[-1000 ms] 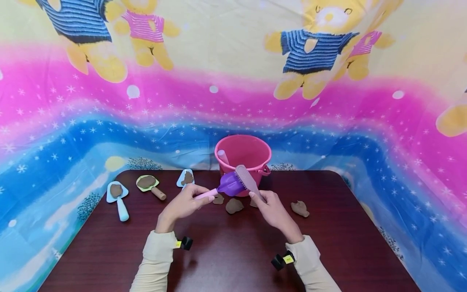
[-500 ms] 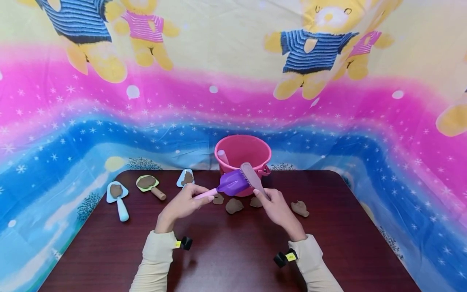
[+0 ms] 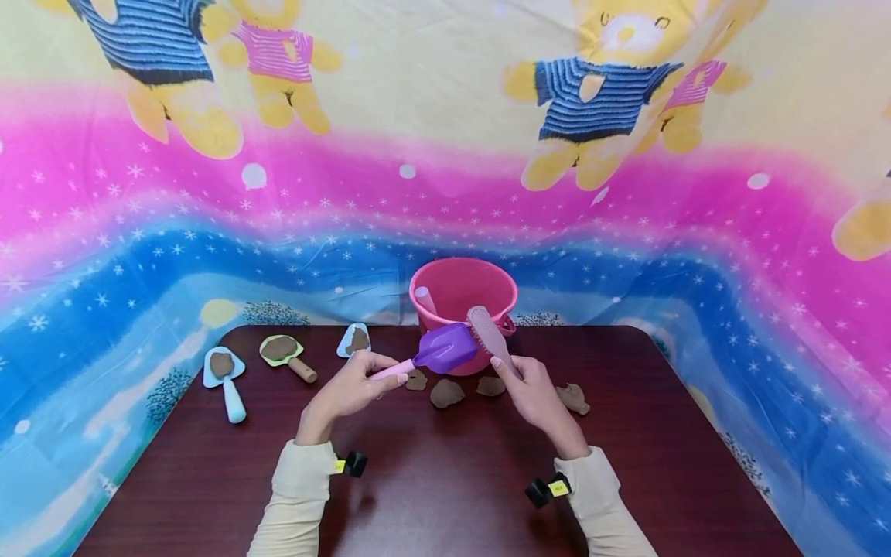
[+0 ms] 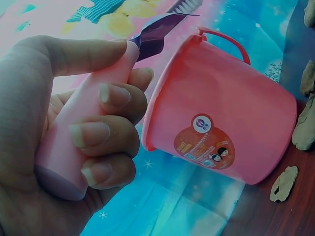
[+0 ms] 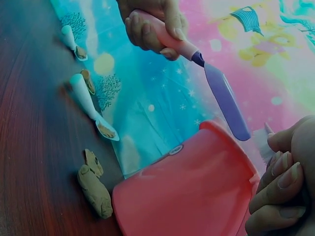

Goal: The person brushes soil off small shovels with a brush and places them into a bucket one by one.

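Observation:
My left hand point(image 3: 351, 391) grips the pink handle of a toy shovel point(image 3: 447, 348), fingers wrapped round it in the left wrist view. Its purple blade points right, above the table and in front of a pink bucket point(image 4: 216, 98). In my right hand point(image 3: 532, 398) is a mauve brush point(image 3: 489, 334), held by its handle and tilted up to the left. Its pale bristles point(image 5: 262, 142) are at the tip of the blade; whether they touch it I cannot tell. My right fingers hide most of the brush handle in the right wrist view.
Brown clay-like lumps point(image 3: 447, 394) lie before the bucket, another lump point(image 3: 574, 398) farther right. On the left rest a blue shovel point(image 3: 233, 398), a green shovel point(image 3: 302, 369) and another blue shovel point(image 3: 344, 346), each bearing brown clay. A pale handle point(image 3: 425, 299) leans inside the bucket.
My right hand has moved slightly right and up, taking the brush from the middle of the purple blade to its tip. The left hand and shovel have stayed nearly still.

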A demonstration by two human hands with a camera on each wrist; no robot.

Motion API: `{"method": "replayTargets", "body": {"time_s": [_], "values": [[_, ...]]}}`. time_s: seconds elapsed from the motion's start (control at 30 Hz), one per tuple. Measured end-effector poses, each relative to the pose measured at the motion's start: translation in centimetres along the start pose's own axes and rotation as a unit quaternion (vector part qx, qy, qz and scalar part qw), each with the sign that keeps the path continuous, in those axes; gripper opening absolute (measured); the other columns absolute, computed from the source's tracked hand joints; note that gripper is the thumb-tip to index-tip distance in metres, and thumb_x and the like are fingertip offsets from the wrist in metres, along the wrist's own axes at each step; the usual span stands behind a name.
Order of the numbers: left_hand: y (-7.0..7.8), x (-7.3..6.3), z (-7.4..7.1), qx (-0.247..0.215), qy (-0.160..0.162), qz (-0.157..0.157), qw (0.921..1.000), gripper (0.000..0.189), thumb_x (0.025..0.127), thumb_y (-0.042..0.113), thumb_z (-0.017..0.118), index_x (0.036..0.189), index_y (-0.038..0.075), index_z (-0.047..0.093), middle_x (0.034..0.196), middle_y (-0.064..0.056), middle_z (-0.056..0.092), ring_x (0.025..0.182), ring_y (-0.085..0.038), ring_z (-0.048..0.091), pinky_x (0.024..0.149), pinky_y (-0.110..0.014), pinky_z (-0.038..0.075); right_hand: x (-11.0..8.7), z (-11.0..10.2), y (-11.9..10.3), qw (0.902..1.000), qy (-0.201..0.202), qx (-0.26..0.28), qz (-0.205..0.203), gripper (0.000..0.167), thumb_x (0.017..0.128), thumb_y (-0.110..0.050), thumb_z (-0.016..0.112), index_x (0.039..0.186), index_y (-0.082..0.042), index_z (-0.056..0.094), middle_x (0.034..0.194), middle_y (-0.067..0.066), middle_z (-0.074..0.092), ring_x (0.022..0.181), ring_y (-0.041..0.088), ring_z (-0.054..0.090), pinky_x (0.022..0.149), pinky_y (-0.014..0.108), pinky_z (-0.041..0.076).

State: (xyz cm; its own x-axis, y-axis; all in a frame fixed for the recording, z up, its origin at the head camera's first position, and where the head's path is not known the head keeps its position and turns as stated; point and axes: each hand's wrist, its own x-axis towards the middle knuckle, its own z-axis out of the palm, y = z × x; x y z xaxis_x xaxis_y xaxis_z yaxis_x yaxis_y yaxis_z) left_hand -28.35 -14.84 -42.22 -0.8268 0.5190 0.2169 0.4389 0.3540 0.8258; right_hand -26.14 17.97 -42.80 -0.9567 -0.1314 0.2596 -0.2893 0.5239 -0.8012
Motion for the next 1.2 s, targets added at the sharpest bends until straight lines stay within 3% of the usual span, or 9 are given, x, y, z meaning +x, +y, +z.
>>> {"method": "replayTargets", "body": {"time_s": [0.47, 0.67, 0.87, 1.2], "values": [[0.1, 0.2, 0.4, 0.002, 0.005, 0.004, 1.0, 0.015, 0.097, 0.029, 0.07, 0.102, 0.016, 0.078, 0.063, 0.001, 0.051, 0.058, -0.011, 0.046, 0.056, -0.027, 0.044, -0.9, 1.3, -1.7, 0.9987, -0.022, 0.034, -0.031, 0.047, 0.105, -0.038, 0.056, 0.073, -0.003, 0.055, 0.059, -0.003, 0.037, 0.054, 0.009, 0.033, 0.05, 0.023, 0.028], [0.1, 0.3, 0.7, 0.002, 0.003, 0.009, 0.9999, 0.015, 0.097, 0.027, 0.07, 0.102, 0.015, 0.077, 0.062, 0.002, 0.049, 0.058, -0.01, 0.045, 0.054, -0.026, 0.042, -1.3, 2.3, -2.5, 0.9978, -0.044, 0.035, -0.034, 0.04, 0.105, -0.036, 0.056, 0.077, -0.007, 0.061, 0.059, -0.004, 0.04, 0.055, 0.007, 0.037, 0.051, 0.023, 0.031], [0.1, 0.5, 0.9, -0.005, -0.002, 0.011, 0.9999, 0.019, 0.097, 0.025, 0.069, 0.104, 0.009, 0.077, 0.063, 0.002, 0.049, 0.059, -0.01, 0.044, 0.055, -0.026, 0.04, -1.7, 3.2, -3.3, 0.9961, -0.068, 0.036, -0.043, 0.044, 0.106, -0.036, 0.055, 0.072, -0.009, 0.055, 0.058, -0.006, 0.036, 0.054, 0.006, 0.033, 0.051, 0.022, 0.029], [0.1, 0.5, 1.1, -0.005, 0.001, 0.012, 0.9999, 0.014, 0.096, 0.025, 0.069, 0.102, 0.016, 0.078, 0.061, 0.003, 0.048, 0.058, -0.009, 0.043, 0.053, -0.025, 0.04, -2.1, 4.0, -3.7, 0.9929, -0.095, 0.036, -0.061, 0.038, 0.105, -0.036, 0.057, 0.073, -0.015, 0.056, 0.06, -0.007, 0.037, 0.054, 0.004, 0.034, 0.053, 0.021, 0.031]]}}
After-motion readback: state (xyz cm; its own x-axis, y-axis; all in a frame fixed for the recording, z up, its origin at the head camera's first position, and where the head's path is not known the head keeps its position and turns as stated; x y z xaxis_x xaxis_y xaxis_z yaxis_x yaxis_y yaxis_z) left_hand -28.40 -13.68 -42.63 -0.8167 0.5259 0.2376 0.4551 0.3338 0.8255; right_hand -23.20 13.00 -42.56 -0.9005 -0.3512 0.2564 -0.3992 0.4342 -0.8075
